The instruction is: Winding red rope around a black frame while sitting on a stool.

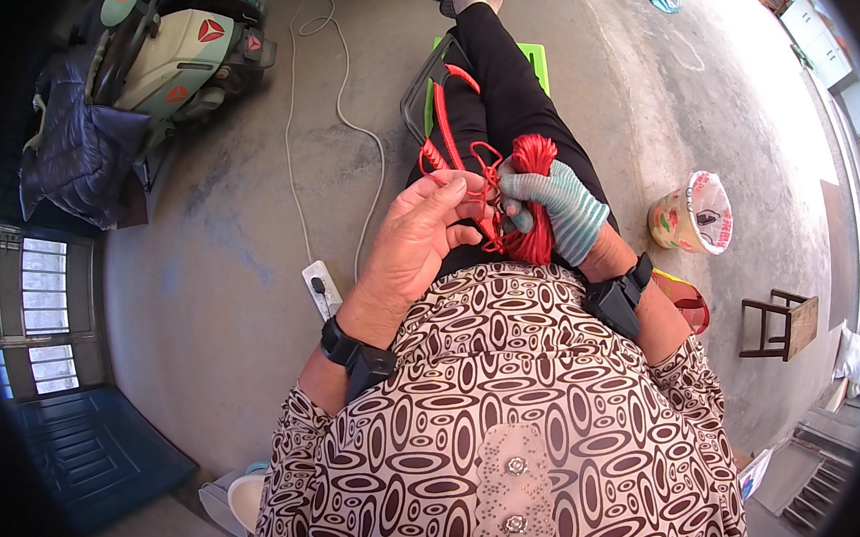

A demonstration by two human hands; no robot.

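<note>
My left hand, bare, is closed with thumb and forefinger pinching a strand of thin red cord. Around the bundle of red cord wraps my right hand, in a grey-green striped glove; the bundle sticks out above and below it. Loops and what look like knots of the cord hang between both hands, over my lap. A thicker red strip runs up along my leg from near the left fingertips. Parts of the cord are hidden behind the fingers.
A dark-rimmed tray or frame and a green stool lie by my legs. White cables lead to a power strip on the left floor. An electric scooter stands at upper left; a bucket and wooden stool stand right.
</note>
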